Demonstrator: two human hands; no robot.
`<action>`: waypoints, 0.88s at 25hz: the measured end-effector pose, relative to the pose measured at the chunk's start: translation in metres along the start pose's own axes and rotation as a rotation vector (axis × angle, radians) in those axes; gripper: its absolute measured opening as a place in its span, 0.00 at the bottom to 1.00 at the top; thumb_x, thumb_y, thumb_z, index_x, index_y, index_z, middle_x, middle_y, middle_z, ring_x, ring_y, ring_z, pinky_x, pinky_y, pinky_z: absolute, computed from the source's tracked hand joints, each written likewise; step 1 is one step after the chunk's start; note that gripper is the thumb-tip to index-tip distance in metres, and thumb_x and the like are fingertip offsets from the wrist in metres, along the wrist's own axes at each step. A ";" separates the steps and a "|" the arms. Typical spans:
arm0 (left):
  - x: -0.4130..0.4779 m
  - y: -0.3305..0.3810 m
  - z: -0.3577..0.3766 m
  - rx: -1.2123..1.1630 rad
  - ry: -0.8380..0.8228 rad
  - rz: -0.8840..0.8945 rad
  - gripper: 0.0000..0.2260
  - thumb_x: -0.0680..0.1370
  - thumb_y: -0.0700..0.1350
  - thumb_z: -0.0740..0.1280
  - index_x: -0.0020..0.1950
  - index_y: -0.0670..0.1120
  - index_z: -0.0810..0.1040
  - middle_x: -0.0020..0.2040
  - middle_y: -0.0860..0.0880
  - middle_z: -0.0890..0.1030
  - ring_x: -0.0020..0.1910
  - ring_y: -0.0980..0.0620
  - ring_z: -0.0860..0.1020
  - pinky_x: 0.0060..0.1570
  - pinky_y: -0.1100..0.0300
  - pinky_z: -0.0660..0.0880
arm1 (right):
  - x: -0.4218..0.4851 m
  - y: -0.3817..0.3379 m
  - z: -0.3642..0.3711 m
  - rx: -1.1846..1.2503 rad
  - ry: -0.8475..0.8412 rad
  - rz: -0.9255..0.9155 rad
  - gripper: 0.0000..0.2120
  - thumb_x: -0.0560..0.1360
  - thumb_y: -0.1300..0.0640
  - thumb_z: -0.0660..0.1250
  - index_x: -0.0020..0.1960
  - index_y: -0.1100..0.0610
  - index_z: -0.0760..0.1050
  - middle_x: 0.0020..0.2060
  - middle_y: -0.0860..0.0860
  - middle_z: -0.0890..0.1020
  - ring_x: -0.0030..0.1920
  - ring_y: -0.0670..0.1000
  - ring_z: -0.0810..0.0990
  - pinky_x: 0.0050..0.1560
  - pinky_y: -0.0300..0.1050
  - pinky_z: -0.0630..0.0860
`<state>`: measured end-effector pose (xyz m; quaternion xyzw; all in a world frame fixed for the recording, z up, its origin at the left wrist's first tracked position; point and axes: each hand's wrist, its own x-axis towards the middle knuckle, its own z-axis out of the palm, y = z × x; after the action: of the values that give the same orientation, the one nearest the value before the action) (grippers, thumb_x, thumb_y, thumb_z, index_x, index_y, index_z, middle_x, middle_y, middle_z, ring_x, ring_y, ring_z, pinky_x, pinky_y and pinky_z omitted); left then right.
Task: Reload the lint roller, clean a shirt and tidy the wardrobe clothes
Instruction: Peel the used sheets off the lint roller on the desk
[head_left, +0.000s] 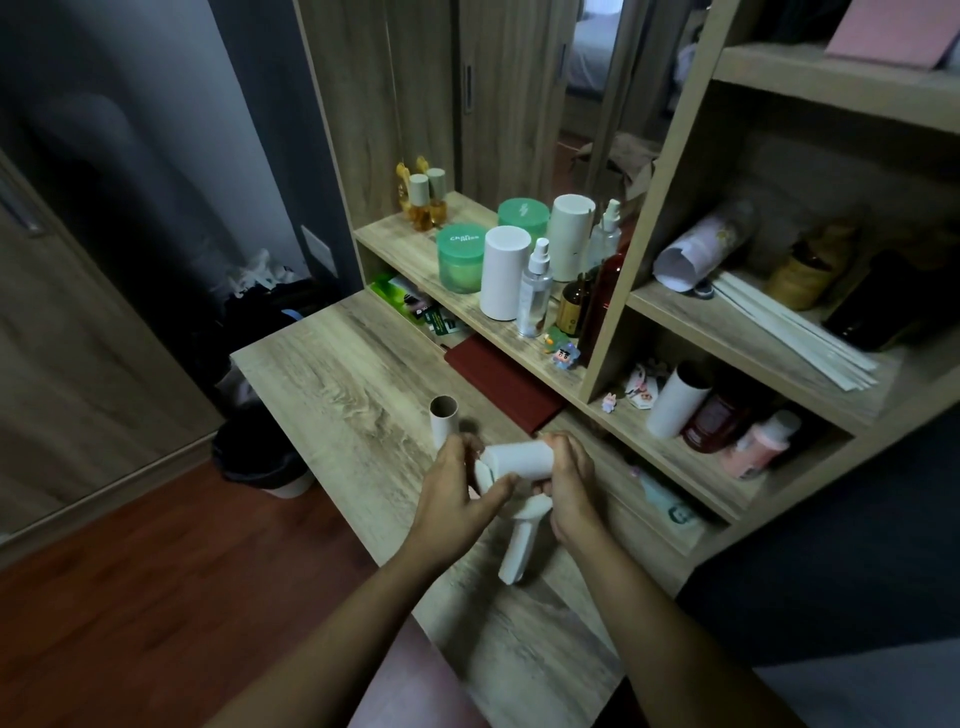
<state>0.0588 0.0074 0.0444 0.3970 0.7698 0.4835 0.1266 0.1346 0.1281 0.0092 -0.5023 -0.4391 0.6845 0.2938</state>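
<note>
Dim room. At far left we note a bin (262, 460) on the floor beside the bench (332, 374). An empty cardboard core (443, 422) stands upright on the bench, just behind our left hand (457, 491). That hand curls around the left end of the white roll (519, 460), thumb under it, fingers over the end. The roll sits sideways on the lint roller, whose handle (517, 551) hangs down over the bench. Our right hand (569, 483) clasps the roll's right end and the roller's neck. Both hands hold it above the bench. Further right, a spare roll (675, 402) leans in the low shelf (727, 467) among bottles.
</note>
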 end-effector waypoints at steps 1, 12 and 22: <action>-0.001 -0.001 0.002 0.023 0.025 0.009 0.15 0.72 0.50 0.72 0.51 0.48 0.69 0.42 0.54 0.71 0.37 0.64 0.71 0.37 0.75 0.65 | -0.002 0.000 0.002 0.019 0.007 0.004 0.21 0.62 0.45 0.63 0.51 0.54 0.76 0.57 0.62 0.74 0.48 0.58 0.78 0.33 0.43 0.74; -0.006 -0.002 0.010 0.058 0.091 0.059 0.25 0.77 0.54 0.62 0.71 0.44 0.67 0.50 0.49 0.65 0.43 0.60 0.70 0.46 0.76 0.66 | -0.013 -0.001 0.012 0.043 0.061 -0.008 0.21 0.65 0.43 0.64 0.55 0.52 0.75 0.55 0.59 0.77 0.51 0.60 0.79 0.39 0.47 0.77; -0.008 -0.009 0.013 0.073 0.135 0.005 0.26 0.77 0.55 0.62 0.74 0.49 0.62 0.47 0.46 0.67 0.44 0.64 0.67 0.45 0.78 0.64 | -0.024 -0.003 0.008 0.052 0.016 -0.056 0.09 0.75 0.54 0.63 0.53 0.56 0.75 0.54 0.58 0.78 0.54 0.57 0.78 0.39 0.43 0.76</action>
<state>0.0666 0.0080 0.0292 0.3698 0.7926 0.4813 0.0588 0.1345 0.1065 0.0229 -0.4873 -0.4329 0.6831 0.3294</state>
